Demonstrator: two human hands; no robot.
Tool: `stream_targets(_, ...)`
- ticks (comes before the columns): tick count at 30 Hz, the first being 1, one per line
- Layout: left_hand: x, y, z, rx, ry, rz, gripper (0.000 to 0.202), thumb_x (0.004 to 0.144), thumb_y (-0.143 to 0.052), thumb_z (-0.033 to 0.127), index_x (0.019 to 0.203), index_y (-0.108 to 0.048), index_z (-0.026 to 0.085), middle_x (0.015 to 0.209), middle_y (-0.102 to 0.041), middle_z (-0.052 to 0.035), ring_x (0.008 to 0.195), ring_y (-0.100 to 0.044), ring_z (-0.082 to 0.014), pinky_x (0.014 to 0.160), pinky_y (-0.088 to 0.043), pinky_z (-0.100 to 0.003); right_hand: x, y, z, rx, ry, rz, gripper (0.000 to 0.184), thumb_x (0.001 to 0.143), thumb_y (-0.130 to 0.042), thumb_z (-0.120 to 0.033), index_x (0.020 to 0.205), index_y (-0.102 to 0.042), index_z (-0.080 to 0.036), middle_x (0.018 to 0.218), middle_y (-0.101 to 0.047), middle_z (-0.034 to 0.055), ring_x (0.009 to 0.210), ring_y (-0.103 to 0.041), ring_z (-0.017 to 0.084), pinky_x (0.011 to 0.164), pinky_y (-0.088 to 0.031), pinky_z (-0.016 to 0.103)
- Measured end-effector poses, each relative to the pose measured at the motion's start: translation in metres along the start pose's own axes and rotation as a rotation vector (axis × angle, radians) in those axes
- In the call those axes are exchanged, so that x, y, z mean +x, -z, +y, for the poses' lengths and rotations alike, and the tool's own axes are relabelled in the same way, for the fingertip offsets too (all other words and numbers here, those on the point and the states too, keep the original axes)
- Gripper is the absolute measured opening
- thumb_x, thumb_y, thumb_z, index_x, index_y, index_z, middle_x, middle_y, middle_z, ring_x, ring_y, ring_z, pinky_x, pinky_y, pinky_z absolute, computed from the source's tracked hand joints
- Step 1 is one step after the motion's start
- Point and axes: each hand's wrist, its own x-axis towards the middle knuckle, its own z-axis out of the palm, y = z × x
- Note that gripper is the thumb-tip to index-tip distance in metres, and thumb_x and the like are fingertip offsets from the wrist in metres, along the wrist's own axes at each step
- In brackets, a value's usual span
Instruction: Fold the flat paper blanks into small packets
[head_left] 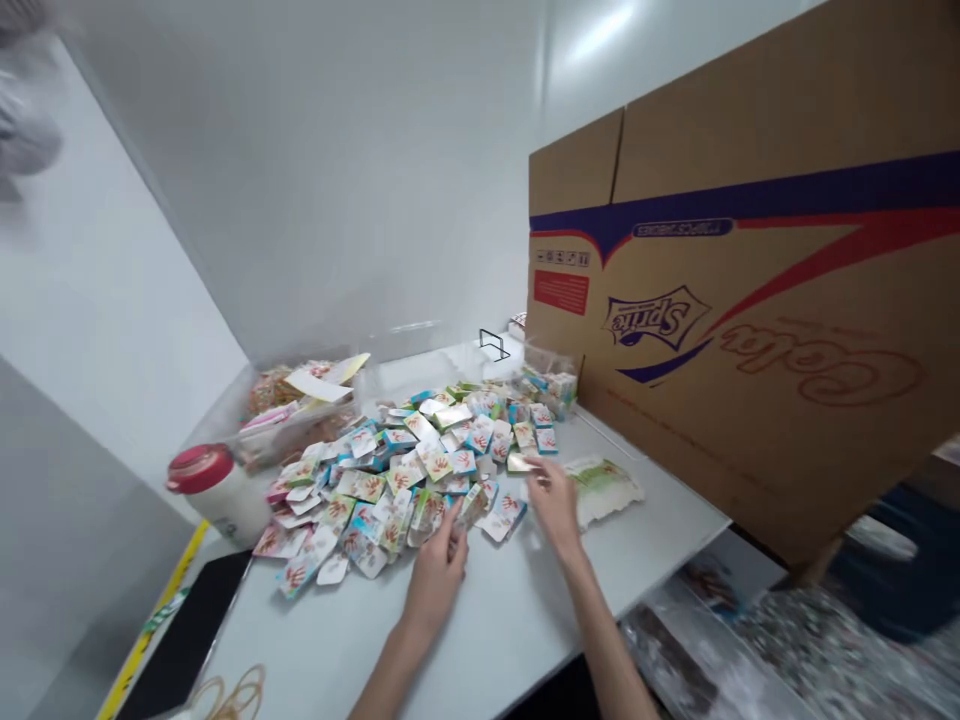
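A heap of several small square sachets point(405, 470), white with red, blue and green print, lies spread on a white table point(510, 620). My left hand point(439, 570) rests at the heap's near edge, its fingers pinched on a sachet. My right hand point(553, 497) is at the heap's right side and holds a sachet point(523, 462) between its fingertips. Just right of that hand lies a crumpled clear bag point(604, 485).
A large tilted cardboard box point(750, 290) with upside-down blue and red print fills the right side. A white jar with a red lid point(214, 490) stands at left, beside a clear tub point(300, 410). Rubber bands point(236, 692) lie near the front edge. A small wire stand point(493, 344) sits at the back.
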Motion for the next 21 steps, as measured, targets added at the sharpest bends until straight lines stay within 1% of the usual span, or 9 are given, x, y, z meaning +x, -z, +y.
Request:
stream_targets(2, 0.0, 0.001, -0.001, 0.024, -0.003, 0.002, 0.055, 0.093, -0.037, 0.039, 0.144, -0.04, 0.017, 0.076, -0.057, -0.0008, 0.056, -0.054, -0.013, 0.062, -0.045, -0.026, 0.008, 0.032, 0.016, -0.095, -0.016, 0.177, 0.049, 0.075, -0.042, -0.024, 0.115, -0.062, -0.003, 0.119, -0.056, 0.0216, 0.114, -0.049, 0.032, 0.104, -0.032, 0.048)
stream_targets(3, 0.0, 0.001, -0.001, 0.048, -0.006, 0.002, 0.053, 0.093, -0.036, 0.039, 0.142, -0.043, 0.017, 0.077, -0.057, -0.0014, 0.057, -0.054, -0.0135, 0.063, -0.045, -0.026, 0.011, 0.049, 0.026, -0.135, -0.022, 0.237, 0.055, 0.075, -0.041, -0.025, 0.12, -0.059, 0.001, 0.125, -0.051, 0.0251, 0.121, -0.043, 0.035, 0.107, -0.025, 0.051)
stream_targets(5, -0.001, 0.001, -0.002, 0.101, -0.02, 0.005, 0.051, 0.093, -0.036, 0.038, 0.138, -0.048, 0.017, 0.078, -0.059, -0.0034, 0.061, -0.056, -0.0152, 0.066, -0.045, -0.028, 0.013, 0.081, 0.048, -0.311, -0.037, 0.313, 0.065, 0.075, -0.041, -0.028, 0.129, -0.053, 0.004, 0.137, -0.043, 0.0272, 0.13, -0.036, 0.038, 0.11, -0.021, 0.051)
stream_targets(7, -0.002, -0.001, -0.002, 0.146, -0.042, 0.012, 0.05, 0.093, -0.036, 0.038, 0.137, -0.05, 0.018, 0.082, -0.062, -0.0055, 0.067, -0.057, -0.0176, 0.071, -0.045, -0.03, 0.012, 0.105, 0.069, -0.457, -0.115, 0.286, 0.067, 0.077, -0.04, -0.034, 0.132, -0.053, 0.002, 0.142, -0.041, 0.0247, 0.134, -0.029, 0.042, 0.109, -0.016, 0.057)
stream_targets(9, -0.003, -0.002, -0.001, 0.174, -0.059, 0.01, 0.049, 0.093, -0.037, 0.037, 0.137, -0.05, 0.02, 0.089, -0.064, -0.0073, 0.075, -0.058, -0.0198, 0.076, -0.044, -0.031, 0.009, 0.119, 0.083, -0.482, -0.159, 0.197, 0.062, 0.076, -0.043, -0.04, 0.122, -0.063, -0.003, 0.131, -0.054, 0.0216, 0.128, -0.04, 0.042, 0.106, -0.022, 0.057)
stream_targets(11, -0.004, -0.002, 0.001, 0.186, -0.062, 0.003, 0.048, 0.093, -0.036, 0.035, 0.136, -0.051, 0.02, 0.094, -0.065, -0.0084, 0.08, -0.059, -0.021, 0.079, -0.043, -0.032, 0.007, 0.125, 0.089, -0.453, -0.164, 0.141, 0.056, 0.075, -0.046, -0.045, 0.108, -0.07, -0.007, 0.113, -0.066, 0.0181, 0.109, -0.056, 0.037, 0.098, -0.036, 0.049)
stream_targets(13, -0.004, -0.001, 0.002, 0.172, -0.059, -0.003, 0.048, 0.093, -0.037, 0.034, 0.136, -0.051, 0.019, 0.094, -0.065, -0.0089, 0.08, -0.059, -0.0211, 0.079, -0.043, -0.032, 0.006, 0.124, 0.088, -0.434, -0.163, 0.149, 0.052, 0.073, -0.049, -0.047, 0.098, -0.073, -0.009, 0.101, -0.07, 0.0155, 0.092, -0.062, 0.031, 0.087, -0.043, 0.041)
stream_targets(17, -0.002, 0.0, -0.001, 0.134, -0.046, -0.005, 0.049, 0.093, -0.038, 0.036, 0.136, -0.05, 0.017, 0.09, -0.064, -0.0078, 0.076, -0.059, -0.0196, 0.076, -0.044, -0.031, 0.007, 0.121, 0.075, -0.395, -0.16, 0.204, 0.042, 0.071, -0.053, -0.047, 0.085, -0.074, -0.012, 0.092, -0.071, 0.0139, 0.086, -0.062, 0.03, 0.082, -0.043, 0.039)
stream_targets(21, -0.002, 0.0, -0.003, 0.127, -0.049, -0.005, 0.051, 0.094, -0.039, 0.037, 0.141, -0.044, 0.019, 0.087, -0.063, -0.0055, 0.074, -0.058, -0.0177, 0.075, -0.045, -0.031, 0.009, 0.12, 0.051, -0.35, -0.107, 0.316, 0.038, 0.075, -0.055, -0.045, 0.084, -0.072, -0.012, 0.097, -0.07, 0.0134, 0.094, -0.061, 0.029, 0.09, -0.041, 0.038)
